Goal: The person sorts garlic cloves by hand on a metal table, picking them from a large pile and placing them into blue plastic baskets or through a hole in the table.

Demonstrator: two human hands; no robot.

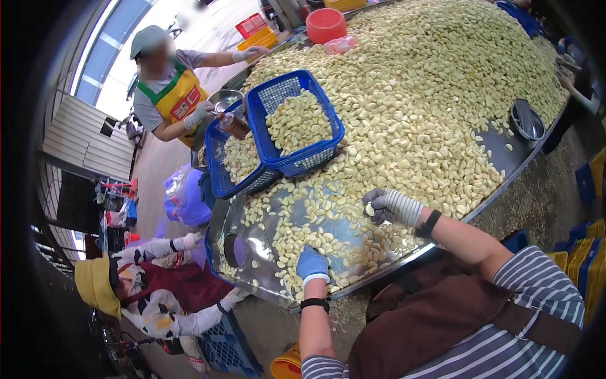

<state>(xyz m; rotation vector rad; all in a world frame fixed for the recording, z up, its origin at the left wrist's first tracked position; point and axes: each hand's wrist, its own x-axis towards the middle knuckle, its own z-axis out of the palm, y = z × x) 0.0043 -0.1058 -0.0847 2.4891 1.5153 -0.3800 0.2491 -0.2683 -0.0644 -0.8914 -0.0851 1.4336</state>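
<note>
Peeled garlic cloves (435, 145) lie heaped over a metal table (262, 243), thinning to a loose scatter near me. My left hand (312, 264), in a blue glove, is down among the scattered cloves by the near edge. Its fingers look curled together, and what they may hold is hidden. To the right, my right hand (392, 206) wears a pale striped glove with grey fingers. It pinches a single garlic clove (369, 209) just above the table, beside the main heap.
Two blue baskets (309, 161) of cloves stand at the heap's left side. A co-worker in a yellow apron (186, 104) stands behind them; another in a yellow hat (98, 284) is at the left edge. A metal bowl (530, 123) sits at right, a red tub (326, 26) at the back.
</note>
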